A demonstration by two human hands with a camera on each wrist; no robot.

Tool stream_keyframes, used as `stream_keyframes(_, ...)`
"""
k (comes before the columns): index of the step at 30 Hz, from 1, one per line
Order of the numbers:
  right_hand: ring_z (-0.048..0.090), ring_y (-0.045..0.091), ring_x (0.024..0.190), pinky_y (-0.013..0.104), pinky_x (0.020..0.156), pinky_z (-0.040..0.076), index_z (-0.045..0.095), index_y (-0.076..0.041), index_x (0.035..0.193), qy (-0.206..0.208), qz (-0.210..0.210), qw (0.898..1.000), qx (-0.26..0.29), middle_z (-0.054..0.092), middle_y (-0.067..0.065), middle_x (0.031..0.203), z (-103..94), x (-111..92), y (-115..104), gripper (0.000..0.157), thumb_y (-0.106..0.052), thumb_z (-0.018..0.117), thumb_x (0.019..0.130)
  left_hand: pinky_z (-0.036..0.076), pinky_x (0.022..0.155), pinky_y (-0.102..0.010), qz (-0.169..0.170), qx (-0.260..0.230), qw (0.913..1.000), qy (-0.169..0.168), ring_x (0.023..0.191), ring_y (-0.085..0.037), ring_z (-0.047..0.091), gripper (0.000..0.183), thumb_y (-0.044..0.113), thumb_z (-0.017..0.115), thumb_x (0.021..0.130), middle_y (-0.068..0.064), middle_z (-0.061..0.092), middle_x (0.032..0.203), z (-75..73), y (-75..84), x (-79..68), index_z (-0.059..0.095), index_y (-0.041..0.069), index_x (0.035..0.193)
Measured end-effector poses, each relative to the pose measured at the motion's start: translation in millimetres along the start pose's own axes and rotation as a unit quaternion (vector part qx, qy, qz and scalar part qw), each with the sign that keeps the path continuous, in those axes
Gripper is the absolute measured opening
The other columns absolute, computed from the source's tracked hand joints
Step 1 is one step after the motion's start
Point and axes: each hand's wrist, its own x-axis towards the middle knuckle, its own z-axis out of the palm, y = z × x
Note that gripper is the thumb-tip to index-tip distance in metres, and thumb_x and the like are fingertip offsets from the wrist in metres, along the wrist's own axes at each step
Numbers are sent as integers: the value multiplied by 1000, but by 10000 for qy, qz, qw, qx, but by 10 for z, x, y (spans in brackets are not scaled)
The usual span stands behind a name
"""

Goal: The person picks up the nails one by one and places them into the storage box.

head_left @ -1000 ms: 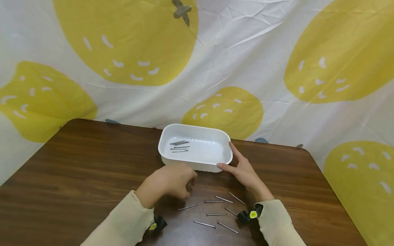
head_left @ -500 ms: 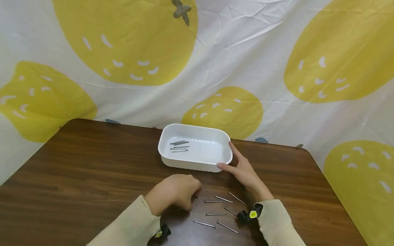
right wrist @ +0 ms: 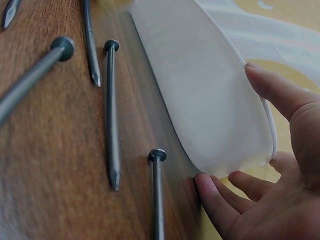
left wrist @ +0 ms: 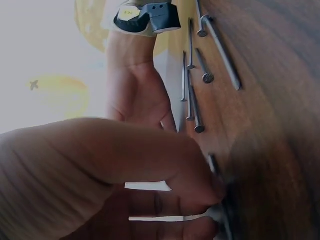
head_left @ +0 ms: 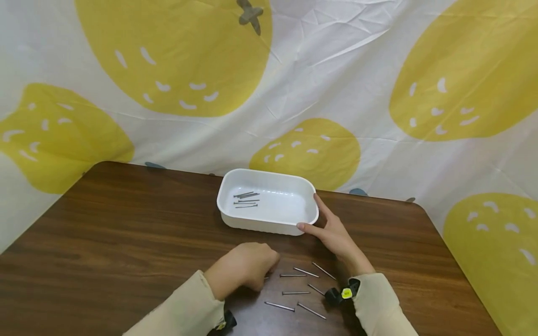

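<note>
left hand (head_left: 245, 268) at table (head_left: 126, 242), thumb and fingers pinching a steel nail (left wrist: 212, 162). right hand (head_left: 338, 238) holds the 4 o'clock corner of a white rectangular dish (head_left: 260, 224), thumb and fingers spread around it. several nails (head_left: 247, 201) inside, toward 9 o'clock; seven loose nails (head_left: 296, 293) from left hand's 3 to 5 o'clock.

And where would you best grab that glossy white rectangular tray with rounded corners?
Probably by the rim of the white tray at its right short end, coming from the right: the raised edge suits thumb and fingers, and the thin grey metal nails inside lie toward the left end. The person's right hand holds it there.
</note>
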Motion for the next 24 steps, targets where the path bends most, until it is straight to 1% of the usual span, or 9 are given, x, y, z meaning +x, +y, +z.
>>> stream_keyframes(6, 13, 31, 158, 58, 126, 10, 17, -21, 163, -28, -18, 10000, 76, 19, 9, 170, 2, 0, -1, 97, -26, 78, 88, 47, 56, -30, -5, 268, 9995, 156, 59, -11, 52, 34, 9, 84, 65, 6, 60, 66, 30, 48, 7, 52, 20, 61)
stream_keyframes(15, 11, 31, 158, 59, 126, 9, 17, -22, 163, -59, 1, 9999, 95, 18, 9, 170, -2, -3, -6, 96, -27, 77, 88, 50, 56, -29, -44, 355, 9993, 132, 59, -11, 52, 35, 6, 82, 68, 6, 61, 65, 57, 84, 25, 51, 19, 58)
stream_keyframes(20, 12, 30, 158, 58, 126, 11, 16, -21, 163, -65, -45, 9999, 127, 18, 9, 170, -4, -3, -6, 96, -26, 77, 89, 49, 56, -28, -23, 407, 9990, 176, 59, -10, 51, 36, 6, 82, 69, 6, 60, 65, 66, 92, 30, 50, 19, 58)
stream_keyframes(24, 12, 30, 158, 57, 126, 12, 16, -21, 163, -77, -26, 9999, 149, 18, 9, 170, -4, -5, -9, 96, -26, 77, 89, 46, 54, -28, 18, 413, 9990, 189, 58, -10, 49, 37, 6, 81, 68, 7, 57, 63, 67, 85, 27, 49, 20, 58)
